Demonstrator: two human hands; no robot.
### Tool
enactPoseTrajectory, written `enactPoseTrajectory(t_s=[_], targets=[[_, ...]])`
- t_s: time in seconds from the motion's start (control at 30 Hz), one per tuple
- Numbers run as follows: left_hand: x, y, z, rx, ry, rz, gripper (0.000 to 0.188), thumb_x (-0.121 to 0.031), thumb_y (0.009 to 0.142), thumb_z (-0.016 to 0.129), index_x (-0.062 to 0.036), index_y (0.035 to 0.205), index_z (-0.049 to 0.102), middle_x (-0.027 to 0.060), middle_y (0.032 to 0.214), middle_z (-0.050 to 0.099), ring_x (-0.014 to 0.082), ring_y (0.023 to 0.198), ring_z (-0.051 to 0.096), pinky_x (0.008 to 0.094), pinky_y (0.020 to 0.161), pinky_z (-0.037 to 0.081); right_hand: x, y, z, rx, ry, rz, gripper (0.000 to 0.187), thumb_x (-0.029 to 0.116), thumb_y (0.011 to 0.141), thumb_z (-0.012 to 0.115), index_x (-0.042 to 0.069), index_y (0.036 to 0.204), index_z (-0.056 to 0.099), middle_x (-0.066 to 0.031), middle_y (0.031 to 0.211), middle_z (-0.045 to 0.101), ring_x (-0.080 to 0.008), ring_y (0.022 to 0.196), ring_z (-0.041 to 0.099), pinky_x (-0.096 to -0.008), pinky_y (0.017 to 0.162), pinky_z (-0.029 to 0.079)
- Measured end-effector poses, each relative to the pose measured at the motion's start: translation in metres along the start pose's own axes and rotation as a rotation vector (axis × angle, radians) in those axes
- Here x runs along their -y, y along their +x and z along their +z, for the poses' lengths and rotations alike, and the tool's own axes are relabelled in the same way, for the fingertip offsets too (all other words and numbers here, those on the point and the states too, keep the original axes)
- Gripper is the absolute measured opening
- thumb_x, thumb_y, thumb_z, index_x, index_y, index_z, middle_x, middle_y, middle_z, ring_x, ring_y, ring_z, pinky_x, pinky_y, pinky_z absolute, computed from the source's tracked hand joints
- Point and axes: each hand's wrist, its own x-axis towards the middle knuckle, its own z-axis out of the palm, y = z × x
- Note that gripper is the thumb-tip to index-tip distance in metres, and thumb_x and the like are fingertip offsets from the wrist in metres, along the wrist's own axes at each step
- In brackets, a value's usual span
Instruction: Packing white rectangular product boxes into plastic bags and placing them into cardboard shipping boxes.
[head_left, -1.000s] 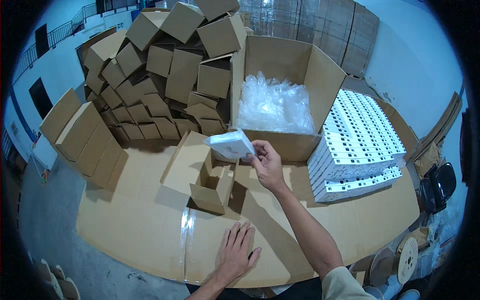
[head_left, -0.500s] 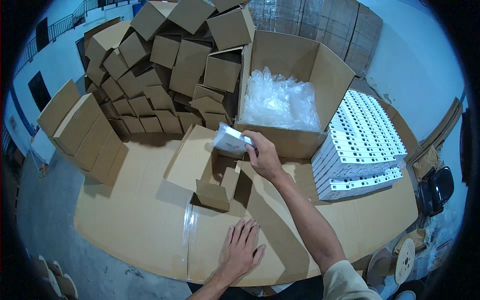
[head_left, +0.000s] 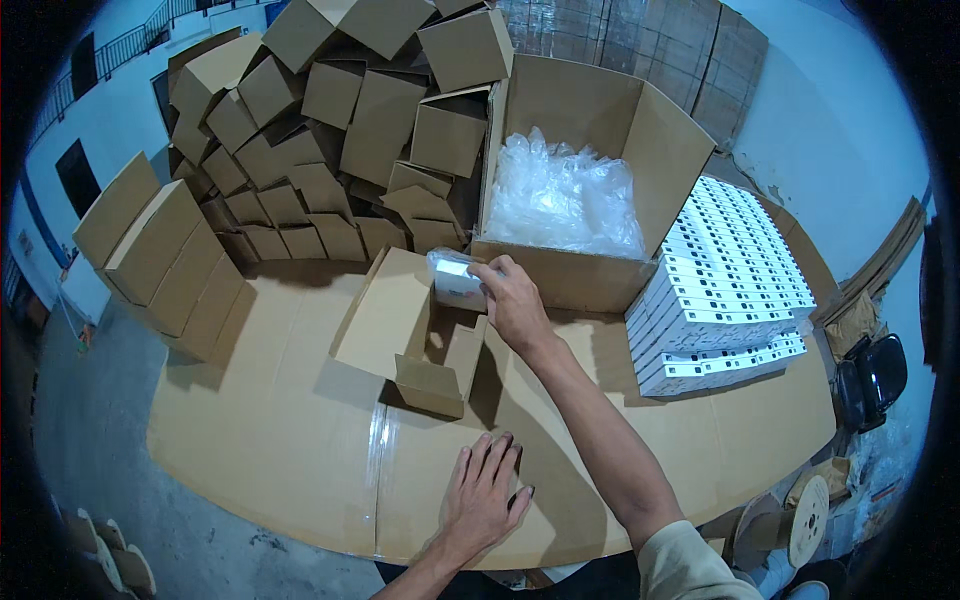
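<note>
My right hand (head_left: 511,302) grips the right end of a small white box (head_left: 458,284) in clear plastic wrap. The wrapped box is held at the far end of an open cardboard carton (head_left: 378,325), whose flaps stand up and outward. Whether it touches the carton wall I cannot tell. My left hand (head_left: 484,494) lies flat on the cardboard-covered table (head_left: 290,440), fingers spread and holding nothing, nearer to me than the carton.
Behind the carton stands a large cardboard box (head_left: 565,275) holding clear plastic bags (head_left: 565,195). White boxes (head_left: 725,290) are stacked at the right. Many brown cartons (head_left: 335,150) are piled at the back left; several closed ones (head_left: 175,265) stand at the left edge.
My right hand has shifted slightly left with the wrapped white box, which now sits lower and more upright at the carton's far end. The left hand stays in place.
</note>
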Motion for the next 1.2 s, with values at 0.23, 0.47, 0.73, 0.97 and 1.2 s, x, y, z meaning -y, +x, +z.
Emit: enactPoseTrajectory(t_s=[0.23,0.47,0.73,0.97,1.2], targets=[[0.000,0.000,-0.001,0.004,-0.002,0.000,0.062,-0.035,0.090,0.066,0.0014,0.137,0.049,0.0178,0.148,0.042,0.0386,0.140,0.034,0.0549,0.116,0.028,-0.007,0.003,0.005,0.033,-0.015,0.107,0.027,0.002,0.081,0.070,0.006,0.108,0.066,-0.0181,0.094,0.060,-0.0390,0.091,0.061,-0.0478,0.083,0.051],[-0.001,0.002,-0.001,0.027,0.010,-0.018,0.063,-0.036,0.091,0.063,0.0018,0.138,0.048,0.0175,0.147,0.042,0.0382,0.140,0.033,0.0550,0.116,0.027,-0.007,0.008,0.012,0.055,-0.051,0.175,0.019,0.004,0.075,0.076,0.002,0.092,0.070,-0.0176,0.093,0.060,-0.0371,0.090,0.062,-0.0459,0.083,0.052],[-0.003,0.004,0.000,0.017,0.005,-0.009,0.062,-0.035,0.090,0.063,0.0008,0.139,0.047,0.0172,0.148,0.042,0.0374,0.140,0.033,0.0549,0.117,0.026,0.000,0.012,0.002,0.176,0.023,0.312,0.017,0.009,0.081,0.074,0.000,0.095,0.071,-0.0190,0.104,0.060,-0.0370,0.102,0.061,-0.0456,0.090,0.051],[-0.003,0.009,0.008,0.017,-0.009,0.025,0.064,-0.030,0.087,0.066,0.0009,0.139,0.045,0.0200,0.149,0.040,0.0415,0.139,0.034,0.0543,0.118,0.024,0.026,-0.035,-0.061,0.042,0.089,0.148,0.038,0.010,0.084,0.071,0.004,0.119,0.061,-0.0193,0.124,0.054,-0.0385,0.111,0.058,-0.0437,0.096,0.050],[-0.009,0.046,0.018,0.025,-0.004,0.007,0.061,-0.022,0.086,0.065,0.0044,0.137,0.046,0.0224,0.149,0.039,0.0430,0.141,0.031,0.0500,0.120,0.024,0.028,-0.087,-0.167,-0.082,-0.168,0.135,0.037,0.007,0.082,0.071,0.004,0.117,0.061,-0.0167,0.122,0.054,-0.0348,0.110,0.058,-0.0427,0.094,0.050]])
